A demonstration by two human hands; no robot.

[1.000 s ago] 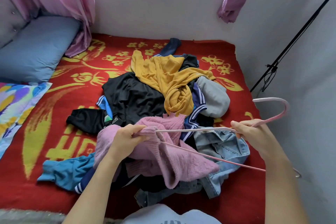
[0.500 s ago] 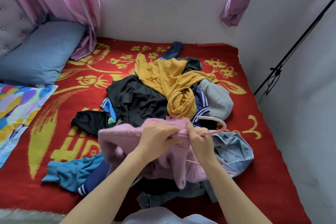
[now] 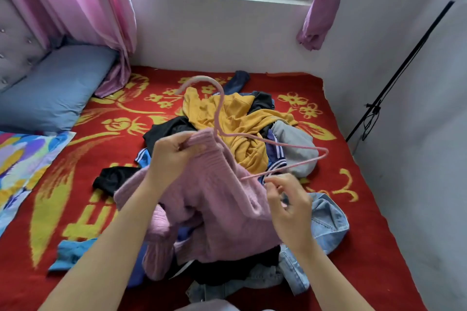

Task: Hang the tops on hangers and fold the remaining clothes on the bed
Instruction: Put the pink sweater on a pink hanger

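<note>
Your left hand (image 3: 174, 154) grips the ribbed collar of the pink sweater (image 3: 222, 212), held over the clothes pile (image 3: 242, 118) in the middle of the bed (image 3: 366, 209). The pink hanger (image 3: 298, 146) has 1 arm inside the collar, hook up. Your right hand (image 3: 288, 204) curls just under the hanger's lower bar, apart from the left hand; I cannot tell whether it pinches the bar.

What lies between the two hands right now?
Head view: the pink knit sweater, half threaded on the thin pink hanger, spans from left hand to right hand.
</note>
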